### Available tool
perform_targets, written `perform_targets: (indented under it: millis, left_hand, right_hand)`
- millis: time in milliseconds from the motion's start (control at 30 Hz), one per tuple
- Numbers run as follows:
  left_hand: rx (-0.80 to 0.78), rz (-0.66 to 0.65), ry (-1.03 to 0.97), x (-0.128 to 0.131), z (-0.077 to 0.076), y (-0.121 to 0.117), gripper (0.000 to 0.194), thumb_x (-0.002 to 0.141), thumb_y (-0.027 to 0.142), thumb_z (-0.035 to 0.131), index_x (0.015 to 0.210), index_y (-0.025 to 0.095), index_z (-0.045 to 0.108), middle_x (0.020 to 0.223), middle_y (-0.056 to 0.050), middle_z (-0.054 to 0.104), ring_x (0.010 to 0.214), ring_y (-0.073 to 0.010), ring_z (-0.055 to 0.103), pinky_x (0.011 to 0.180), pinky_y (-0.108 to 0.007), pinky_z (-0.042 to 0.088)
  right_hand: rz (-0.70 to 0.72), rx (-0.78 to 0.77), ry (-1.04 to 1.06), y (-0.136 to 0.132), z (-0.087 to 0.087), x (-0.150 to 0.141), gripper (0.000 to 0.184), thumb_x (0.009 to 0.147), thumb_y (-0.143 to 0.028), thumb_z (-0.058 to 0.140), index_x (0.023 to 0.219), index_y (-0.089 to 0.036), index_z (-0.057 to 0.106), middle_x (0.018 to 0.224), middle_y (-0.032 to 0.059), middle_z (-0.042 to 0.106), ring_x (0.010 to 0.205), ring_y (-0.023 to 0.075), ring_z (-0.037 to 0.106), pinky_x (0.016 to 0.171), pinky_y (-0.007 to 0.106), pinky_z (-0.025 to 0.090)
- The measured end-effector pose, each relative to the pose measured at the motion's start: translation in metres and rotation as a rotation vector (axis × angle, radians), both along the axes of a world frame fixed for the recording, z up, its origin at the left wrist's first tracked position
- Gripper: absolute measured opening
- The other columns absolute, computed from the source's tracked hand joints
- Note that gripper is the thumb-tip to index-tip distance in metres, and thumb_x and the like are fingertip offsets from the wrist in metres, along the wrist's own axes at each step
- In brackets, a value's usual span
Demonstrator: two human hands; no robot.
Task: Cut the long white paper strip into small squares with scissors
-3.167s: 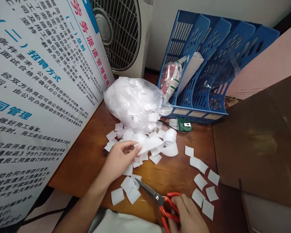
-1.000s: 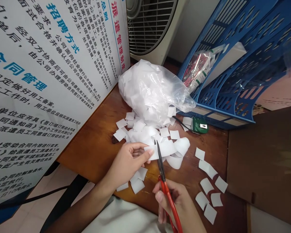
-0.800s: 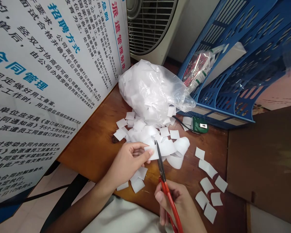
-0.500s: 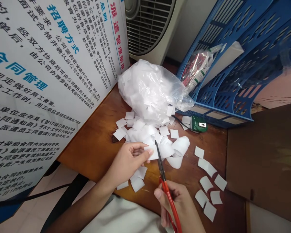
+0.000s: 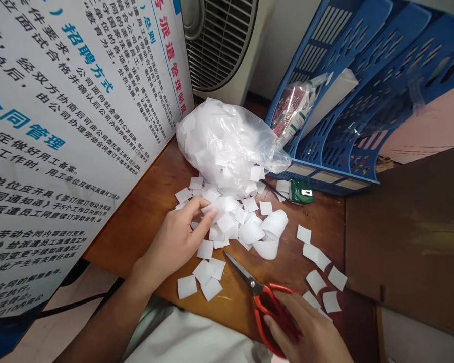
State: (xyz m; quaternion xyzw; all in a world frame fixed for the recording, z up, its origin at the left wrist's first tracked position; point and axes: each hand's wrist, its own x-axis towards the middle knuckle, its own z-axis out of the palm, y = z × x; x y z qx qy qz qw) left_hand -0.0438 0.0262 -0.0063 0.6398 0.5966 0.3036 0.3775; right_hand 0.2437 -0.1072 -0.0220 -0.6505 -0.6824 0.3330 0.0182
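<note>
- Scissors [image 5: 258, 291] lie flat on the near bench [image 5: 144, 222], blades shut, tips pointing far-left, long axis diagonal.
- Right hand [image 5: 310, 333] rests on the red handles, grip loose.
- Left hand [image 5: 176, 237], fingers spread, touches the paper squares [image 5: 227, 222].

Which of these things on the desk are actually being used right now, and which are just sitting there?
In use:
left hand on the pile of white paper squares
right hand on the red scissors
curled paper strip
plastic bag of cut squares

Just lying about:
blue file rack
green tape measure
fan
printed board
</note>
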Motion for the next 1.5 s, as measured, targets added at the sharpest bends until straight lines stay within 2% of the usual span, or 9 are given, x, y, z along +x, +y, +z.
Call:
perform_targets:
  millis: [100, 200, 300, 433, 633, 967, 1167, 1333, 1500]
  left_hand:
    - [0.175, -0.073, 0.062, 0.005, 0.005, 0.005, 0.017, 0.099, 0.034, 0.057, 0.098, 0.021, 0.069, 0.142, -0.008, 0.060, 0.125, -0.0258, 0.059, 0.101, -0.032, 0.047]
    - [0.273, -0.091, 0.035, 0.008, 0.006, 0.007, 0.013, 0.098, 0.029, 0.060, 0.096, 0.021, 0.071, 0.125, -0.007, 0.068, 0.115, -0.0228, 0.064, 0.098, -0.030, 0.049]
    - [0.272, -0.128, 0.012, 0.009, 0.003, 0.008, 0.012, 0.099, 0.026, 0.059, 0.100, 0.022, 0.071, 0.100, -0.002, 0.073, 0.094, -0.0173, 0.068, 0.085, -0.026, 0.051]
    - [0.264, -0.106, 0.089, 0.009, 0.000, 0.010, 0.012, 0.101, 0.027, 0.056, 0.105, 0.021, 0.065, 0.092, 0.001, 0.072, 0.088, -0.0160, 0.068, 0.078, -0.026, 0.049]
    - [0.368, -0.128, 0.008, 0.010, 0.004, 0.016, 0.008, 0.098, 0.022, 0.059, 0.099, 0.019, 0.066, 0.125, -0.006, 0.067, 0.117, -0.0201, 0.062, 0.102, -0.030, 0.045]
    - [-0.099, -0.465, -0.295, 0.024, 0.018, 0.001, 0.010, 0.087, 0.031, 0.076, 0.089, 0.022, 0.072, 0.085, 0.002, 0.072, 0.082, -0.0128, 0.067, 0.075, -0.022, 0.049]
    - [-0.106, -0.467, -0.377, 0.038, 0.013, -0.001, 0.012, 0.081, 0.028, 0.081, 0.077, 0.020, 0.074, 0.132, -0.005, 0.062, 0.120, -0.0214, 0.061, 0.102, -0.030, 0.046]
    - [-0.278, -0.427, -0.410, 0.042, 0.005, -0.001, 0.011, 0.085, 0.026, 0.075, 0.079, 0.018, 0.071, 0.087, -0.002, 0.073, 0.081, -0.0154, 0.065, 0.074, -0.026, 0.050]
    - [-0.282, -0.306, -0.464, 0.047, 0.003, -0.004, 0.021, 0.081, 0.026, 0.079, 0.097, 0.019, 0.068, 0.083, 0.001, 0.068, 0.076, -0.0129, 0.060, 0.069, -0.023, 0.050]
  right_hand:
    - [0.071, 0.345, -0.057, 0.023, 0.015, -0.005, 0.020, 0.097, -0.032, 0.054, 0.106, -0.024, 0.070, 0.099, 0.0076, 0.071, 0.082, 0.0205, 0.067, 0.074, 0.031, 0.052]
    - [0.153, 0.638, -0.037, 0.064, 0.031, -0.022, 0.020, 0.093, -0.021, 0.058, 0.112, -0.021, 0.066, 0.108, 0.0090, 0.069, 0.099, 0.0243, 0.062, 0.089, 0.038, 0.049]
    - [0.303, 0.647, 0.008, 0.110, 0.034, -0.041, 0.040, 0.088, -0.015, 0.057, 0.127, -0.020, 0.059, 0.133, 0.0086, 0.061, 0.129, 0.0304, 0.048, 0.112, 0.050, 0.037]
    - [0.385, 0.552, -0.022, 0.143, 0.023, -0.049, 0.018, 0.080, -0.012, 0.056, 0.095, -0.020, 0.063, 0.117, 0.0062, 0.067, 0.131, 0.0325, 0.047, 0.120, 0.058, 0.020]
    - [0.208, 0.537, 0.231, 0.137, 0.030, -0.025, 0.013, 0.080, -0.009, 0.058, 0.086, -0.020, 0.056, 0.098, 0.0021, 0.064, 0.105, 0.0211, 0.057, 0.104, 0.042, 0.038]
    - [0.175, 0.402, 0.526, 0.122, 0.041, -0.020, 0.019, 0.089, -0.010, 0.053, 0.094, -0.022, 0.067, 0.084, 0.0016, 0.061, 0.089, 0.0194, 0.051, 0.085, 0.038, 0.039]
    - [0.181, 0.242, 0.673, 0.111, 0.034, -0.024, 0.019, 0.092, -0.012, 0.052, 0.093, -0.024, 0.067, 0.087, 0.0017, 0.061, 0.093, 0.0195, 0.051, 0.084, 0.036, 0.039]
    - [0.151, 0.224, 0.645, 0.108, 0.029, -0.024, 0.011, 0.094, -0.019, 0.056, 0.091, -0.024, 0.066, 0.092, 0.0020, 0.063, 0.098, 0.0201, 0.054, 0.087, 0.037, 0.039]
    - [0.048, 0.256, 0.614, 0.107, 0.023, -0.027, 0.007, 0.096, -0.026, 0.061, 0.091, -0.024, 0.066, 0.098, 0.0026, 0.065, 0.103, 0.0203, 0.057, 0.092, 0.038, 0.041]
